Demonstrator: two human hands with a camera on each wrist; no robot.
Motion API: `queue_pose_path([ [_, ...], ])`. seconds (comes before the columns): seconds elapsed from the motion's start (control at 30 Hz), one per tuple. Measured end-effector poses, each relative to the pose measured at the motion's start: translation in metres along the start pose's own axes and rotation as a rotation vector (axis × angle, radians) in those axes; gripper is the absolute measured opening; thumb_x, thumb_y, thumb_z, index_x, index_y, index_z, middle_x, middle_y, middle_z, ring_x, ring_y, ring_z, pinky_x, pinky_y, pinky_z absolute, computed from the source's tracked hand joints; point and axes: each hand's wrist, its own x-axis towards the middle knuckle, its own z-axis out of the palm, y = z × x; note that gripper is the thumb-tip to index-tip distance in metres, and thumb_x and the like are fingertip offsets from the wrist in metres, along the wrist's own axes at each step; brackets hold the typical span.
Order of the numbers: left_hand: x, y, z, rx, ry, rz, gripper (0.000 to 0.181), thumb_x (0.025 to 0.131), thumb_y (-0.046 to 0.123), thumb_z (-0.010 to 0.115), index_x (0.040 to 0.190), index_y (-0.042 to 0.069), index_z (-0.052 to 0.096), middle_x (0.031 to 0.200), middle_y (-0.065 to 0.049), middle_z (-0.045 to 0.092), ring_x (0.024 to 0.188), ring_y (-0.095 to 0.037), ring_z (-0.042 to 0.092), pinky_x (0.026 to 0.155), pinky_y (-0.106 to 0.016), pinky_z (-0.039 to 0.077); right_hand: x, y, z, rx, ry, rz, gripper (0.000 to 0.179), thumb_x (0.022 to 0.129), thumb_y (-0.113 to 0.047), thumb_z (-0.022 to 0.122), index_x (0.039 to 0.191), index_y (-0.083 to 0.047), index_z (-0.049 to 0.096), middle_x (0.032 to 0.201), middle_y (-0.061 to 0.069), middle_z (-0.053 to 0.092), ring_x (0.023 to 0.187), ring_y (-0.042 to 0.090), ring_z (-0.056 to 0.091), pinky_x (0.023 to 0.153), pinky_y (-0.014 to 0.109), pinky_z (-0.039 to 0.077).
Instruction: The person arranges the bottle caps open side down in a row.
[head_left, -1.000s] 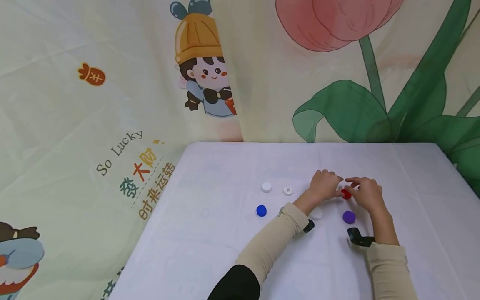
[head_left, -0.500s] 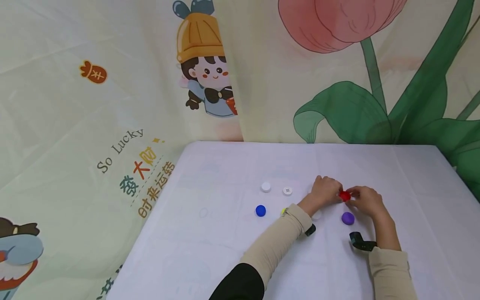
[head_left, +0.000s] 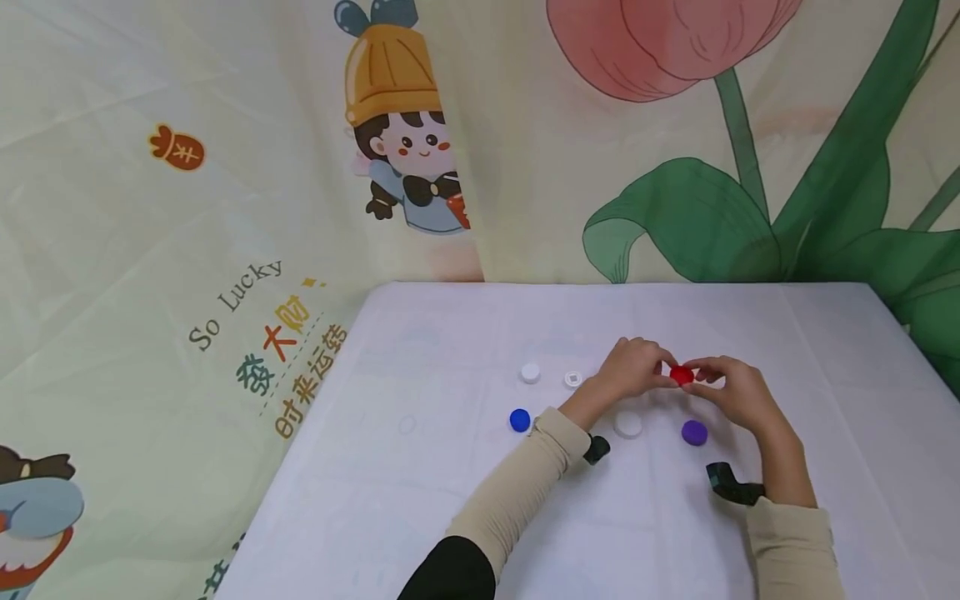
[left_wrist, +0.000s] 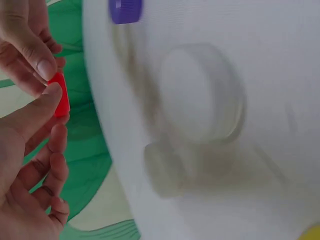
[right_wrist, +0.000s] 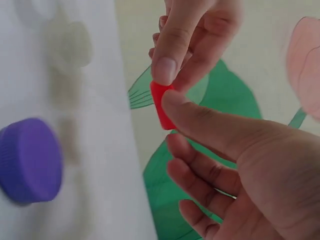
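Note:
A red bottle cap is held between both hands, above the far right part of the table. My left hand pinches its left side with thumb and fingers. On the other side, my right hand pinches it too. The left wrist view shows the red cap edge-on, with thumbs of both hands pressed to it. A purple bottle cap lies nearer me on the table, with a larger white cap to its left.
Farther left on the white table lie a white cap, a small white round piece and a blue cap. A yellow thing shows at the left wrist view's corner. Behind the table hangs a printed cloth.
Both hands have closed their fingers on the red cap. It has come up off the table and shifted slightly left, held between them. The purple cap has stayed in place.

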Motion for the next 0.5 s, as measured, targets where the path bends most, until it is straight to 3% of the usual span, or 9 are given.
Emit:
queue_pose_path([
  [0.23, -0.030, -0.009, -0.038, -0.115, 0.152, 0.082, 0.037, 0.079, 0.046, 0.062, 0.110, 0.025, 0.065, 0.072, 0.014, 0.054, 0.071, -0.002, 0.046, 0.065, -0.015, 0.032, -0.011, -0.032, -0.012, 0.022, 0.146, -0.173, 0.040, 0.079, -0.027, 0.069, 0.112, -0.008, 0.060, 0.086, 0.007, 0.060, 0.084, 0.024, 0.052, 0.070, 0.037, 0.041],
  [0.5, -0.071, -0.005, -0.074, -0.197, 0.336, 0.159, 0.035, 0.079, 0.039, 0.065, 0.108, 0.020, 0.066, 0.071, 0.010, 0.054, 0.073, -0.004, 0.048, 0.069, -0.013, 0.031, -0.032, -0.075, -0.024, 0.056, 0.264, -0.283, 0.039, 0.075, -0.028, 0.072, 0.111, -0.015, 0.062, 0.078, -0.003, 0.056, 0.082, 0.011, 0.046, 0.068, 0.026, 0.041],
])
